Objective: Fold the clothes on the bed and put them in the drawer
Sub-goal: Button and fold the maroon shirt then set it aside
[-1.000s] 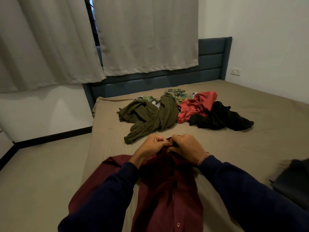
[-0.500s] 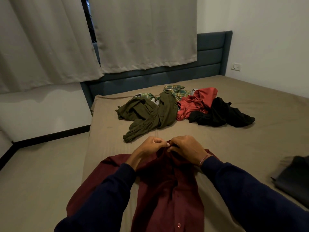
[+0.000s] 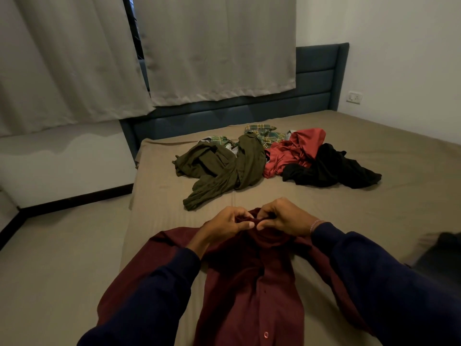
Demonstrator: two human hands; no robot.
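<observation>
A maroon button-up shirt [image 3: 252,290] lies front-up on the near part of the bed [image 3: 374,201], and the left hand [image 3: 225,224] and right hand [image 3: 287,217] both pinch its collar with curled fingers, thumbs almost meeting. Farther up the tan sheet sit an olive garment [image 3: 224,168], a plaid shirt [image 3: 264,133], a red garment [image 3: 294,151] and a black one [image 3: 331,168], heaped together. At the right edge lies a dark shape [image 3: 441,253], perhaps more clothing.

A shirt [image 3: 249,295] is laid flat on the near part of the bed [image 3: 374,208]. Its collar is pinched by the left hand [image 3: 224,224] and right hand [image 3: 284,217], placed side by side. A heap of clothes [image 3: 262,161] is found farther back, before the headboard [image 3: 319,76]. Curtains [image 3: 199,46] are hung behind.
</observation>
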